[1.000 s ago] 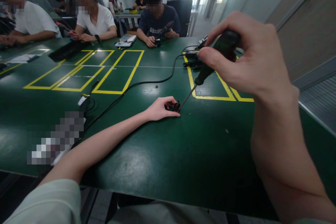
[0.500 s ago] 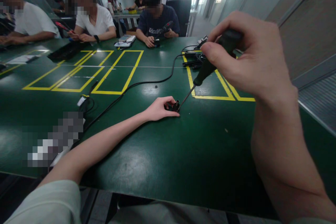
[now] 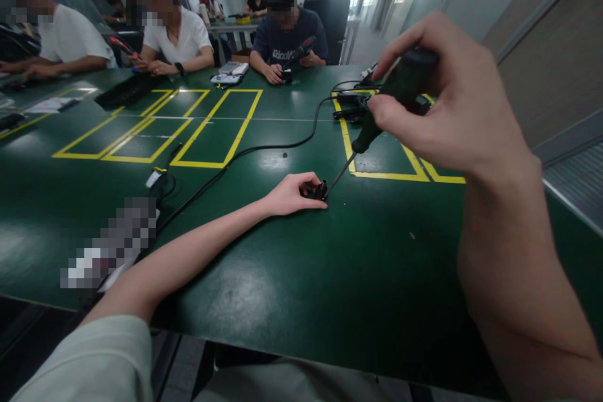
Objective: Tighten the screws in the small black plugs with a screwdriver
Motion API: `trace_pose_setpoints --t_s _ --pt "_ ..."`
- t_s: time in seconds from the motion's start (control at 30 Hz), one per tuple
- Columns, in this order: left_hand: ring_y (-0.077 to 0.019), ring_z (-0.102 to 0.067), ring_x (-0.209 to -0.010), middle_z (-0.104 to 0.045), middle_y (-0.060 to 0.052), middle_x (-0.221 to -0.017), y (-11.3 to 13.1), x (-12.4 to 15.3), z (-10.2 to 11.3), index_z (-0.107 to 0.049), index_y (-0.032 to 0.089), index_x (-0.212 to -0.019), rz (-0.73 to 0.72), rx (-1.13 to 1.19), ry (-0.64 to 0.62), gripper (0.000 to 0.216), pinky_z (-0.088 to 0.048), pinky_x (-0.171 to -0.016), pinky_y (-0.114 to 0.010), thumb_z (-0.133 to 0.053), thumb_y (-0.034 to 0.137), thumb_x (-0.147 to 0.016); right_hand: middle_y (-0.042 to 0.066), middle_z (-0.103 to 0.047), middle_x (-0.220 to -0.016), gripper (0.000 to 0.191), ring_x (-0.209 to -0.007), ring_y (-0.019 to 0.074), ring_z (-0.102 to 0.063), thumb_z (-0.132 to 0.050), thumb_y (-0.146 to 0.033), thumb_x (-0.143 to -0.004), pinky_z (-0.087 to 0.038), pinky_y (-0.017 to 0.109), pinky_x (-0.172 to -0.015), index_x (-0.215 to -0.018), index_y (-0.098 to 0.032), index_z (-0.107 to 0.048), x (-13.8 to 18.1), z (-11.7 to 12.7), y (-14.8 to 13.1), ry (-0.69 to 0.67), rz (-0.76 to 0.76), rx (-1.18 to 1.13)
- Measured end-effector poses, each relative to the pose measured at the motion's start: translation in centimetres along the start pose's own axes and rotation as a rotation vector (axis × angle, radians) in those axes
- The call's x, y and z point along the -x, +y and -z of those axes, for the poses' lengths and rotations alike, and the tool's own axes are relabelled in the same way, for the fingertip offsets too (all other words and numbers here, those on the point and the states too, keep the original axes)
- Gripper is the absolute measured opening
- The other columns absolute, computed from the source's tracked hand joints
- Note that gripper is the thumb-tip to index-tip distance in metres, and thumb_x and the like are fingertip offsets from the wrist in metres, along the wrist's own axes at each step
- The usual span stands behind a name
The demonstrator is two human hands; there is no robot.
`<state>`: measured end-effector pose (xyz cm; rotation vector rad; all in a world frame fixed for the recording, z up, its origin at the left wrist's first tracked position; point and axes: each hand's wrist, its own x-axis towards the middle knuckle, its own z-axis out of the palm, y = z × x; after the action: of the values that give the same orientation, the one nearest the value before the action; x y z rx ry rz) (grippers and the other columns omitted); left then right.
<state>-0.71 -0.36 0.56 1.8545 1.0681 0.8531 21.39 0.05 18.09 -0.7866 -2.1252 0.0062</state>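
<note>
Between the thumb and fingers of my left hand (image 3: 293, 193) is a small black part (image 3: 321, 189) with a short round stub on top, held down at the green table (image 3: 358, 276). Its exact kind is too small to make out. My right hand (image 3: 452, 100) is wrapped around the dark green handle of a screwdriver (image 3: 372, 129). The thin metal shaft slants down to the left, and its tip meets the right side of the black part or lies very close to it.
A black cable (image 3: 264, 148) winds across the table past my left hand. Dark gear (image 3: 353, 107) lies beyond the screwdriver, near yellow tape rectangles (image 3: 391, 176). A blurred-out object (image 3: 113, 242) lies by my left forearm. Across the table sit several people, one in a dark shirt (image 3: 292, 44).
The whole view has shifted slightly, so things appear a little further right. Both hands keep their holds on the black part and the screwdriver.
</note>
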Motion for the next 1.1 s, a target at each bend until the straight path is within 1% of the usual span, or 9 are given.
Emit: trace_pose_setpoints --t_s 0.17,0.37,0.5,0.7,0.83,0.9,0.97,1.07,1.1 --pt "-0.0177 -0.064 -0.085 -0.072 -0.003 -0.094 0.1 0.1 0.0 -0.067 0.017 -0.089 0.001 0.014 -0.001 0.037 -0.051 -0.079 -0.032 -0.09 0.038 -0.071 -0.002 -0.056 -0.089 0.038 -0.076 0.0063 -0.048 -0.061 -0.058 -0.092 -0.039 0.024 -0.066 -0.096 -0.02 -0.058 0.0 -0.1 0.3 -0.012 0.044 -0.035" --pt "-0.0181 -0.066 -0.087 -0.073 -0.003 -0.095 0.2 0.0 0.0 -0.069 0.017 -0.092 0.009 -0.024 0.007 0.035 -0.052 -0.08 -0.032 -0.091 0.036 -0.071 -0.004 -0.054 -0.082 0.029 -0.07 0.0043 -0.043 -0.061 -0.046 -0.095 -0.039 0.024 -0.068 -0.092 -0.017 -0.059 -0.2 -0.8 1.1 0.083 0.074 -0.039" --pt "-0.0177 -0.066 -0.085 -0.074 -0.003 -0.094 0.4 0.1 0.0 -0.07 0.016 -0.093 0.004 -0.022 0.002 0.038 -0.052 -0.079 -0.032 -0.091 0.039 -0.071 -0.004 -0.053 -0.081 0.019 -0.069 0.0039 -0.044 -0.063 -0.034 -0.093 -0.037 0.021 -0.065 -0.088 -0.016 -0.057 -0.3 -1.2 1.3 0.137 0.095 -0.078" --pt "-0.0163 -0.063 -0.081 -0.073 -0.004 -0.092 0.6 0.2 0.0 -0.07 0.016 -0.093 -0.008 -0.029 0.016 0.035 -0.051 -0.077 -0.031 -0.085 0.044 -0.077 -0.005 -0.05 -0.076 0.014 -0.067 0.0042 -0.042 -0.063 -0.029 -0.091 -0.036 0.02 -0.063 -0.087 -0.017 -0.055 -0.3 -1.4 1.1 0.122 0.072 -0.057" --pt "-0.0164 -0.064 -0.081 -0.073 -0.003 -0.092 0.5 0.2 0.0 -0.071 0.016 -0.093 -0.005 -0.031 0.015 0.035 -0.052 -0.078 -0.031 -0.085 0.042 -0.076 -0.004 -0.052 -0.077 0.015 -0.068 0.0076 -0.046 -0.062 -0.031 -0.089 -0.042 0.025 -0.068 -0.087 -0.02 -0.052 -0.4 -1.5 1.3 0.104 0.031 -0.011" --pt "-0.0167 -0.065 -0.082 -0.074 -0.004 -0.092 0.5 0.2 0.1 -0.071 0.016 -0.093 -0.004 -0.039 0.016 0.035 -0.053 -0.079 -0.031 -0.086 0.041 -0.075 -0.003 -0.056 -0.081 0.014 -0.071 0.0106 -0.051 -0.063 -0.03 -0.088 -0.046 0.028 -0.072 -0.088 -0.022 -0.051 -0.6 -1.8 1.8 0.045 -0.035 0.016" --pt "-0.0172 -0.067 -0.084 -0.075 -0.004 -0.093 0.6 0.2 0.2 -0.072 0.016 -0.094 -0.001 -0.05 0.01 0.034 -0.054 -0.081 -0.032 -0.087 0.039 -0.074 -0.001 -0.06 -0.083 0.012 -0.074 0.0135 -0.053 -0.062 -0.028 -0.087 -0.048 0.031 -0.077 -0.092 -0.023 -0.054 -0.7 -2.6 2.7 -0.077 -0.14 0.051" --pt "-0.0184 -0.068 -0.086 -0.077 -0.006 -0.097 0.8 0.3 0.5 -0.073 0.016 -0.098 0.009 -0.052 -0.006 0.036 -0.056 -0.083 -0.034 -0.088 0.037 -0.074 0.001 -0.065 -0.088 0.021 -0.078 0.0161 -0.056 -0.06 -0.033 -0.091 -0.051 0.035 -0.083 -0.108 -0.021 -0.059 -0.7 -4.9 4.6 -0.434 -0.374 0.165" --pt "-0.0189 -0.069 -0.087 -0.078 -0.007 -0.1 0.8 0.3 0.5 -0.074 0.016 -0.101 0.011 -0.044 -0.009 0.038 -0.056 -0.084 -0.034 -0.088 0.038 -0.074 0.003 -0.067 -0.091 0.023 -0.079 0.0166 -0.057 -0.059 -0.034 -0.093 -0.052 0.037 -0.084 -0.111 -0.02 -0.06 -0.5 -5.9 5.3 -0.501 -0.421 0.181"
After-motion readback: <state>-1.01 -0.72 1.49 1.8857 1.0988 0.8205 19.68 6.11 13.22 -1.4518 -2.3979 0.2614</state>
